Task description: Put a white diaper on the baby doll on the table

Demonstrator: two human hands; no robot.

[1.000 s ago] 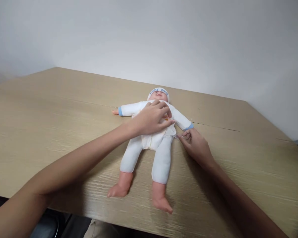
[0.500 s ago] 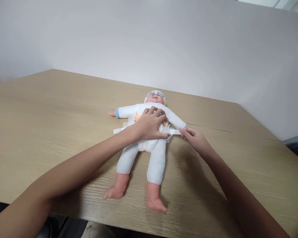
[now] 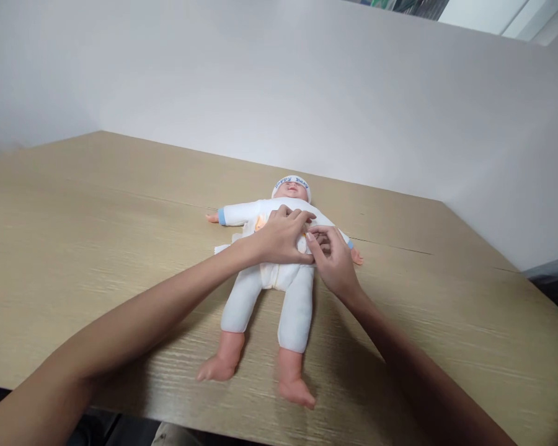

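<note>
A baby doll [image 3: 296, 316] in a white suit and printed cap lies on its back, feet towards me. Around its waist is a white diaper [image 3: 273, 277] with an orange print on the front. My left hand [image 3: 284, 236] rests over the diaper's front with fingers spread, pressing on it. Right beside it, my right hand [image 3: 331, 255] is pinched at the diaper's right side, where its fingers mostly hide the fastening tab. Out to the left, the other tab [image 3: 222, 249] sticks out flat, unfastened.
The doll lies on a wide wooden table [image 3: 121, 248] with thin seams across its top. A pale wall [image 3: 260, 87] stands behind the far edge. The near table edge runs close to my body.
My right hand has moved left with the tab, from out at the side onto the diaper's front. My left hand stays on the diaper. The view has tilted slightly.
</note>
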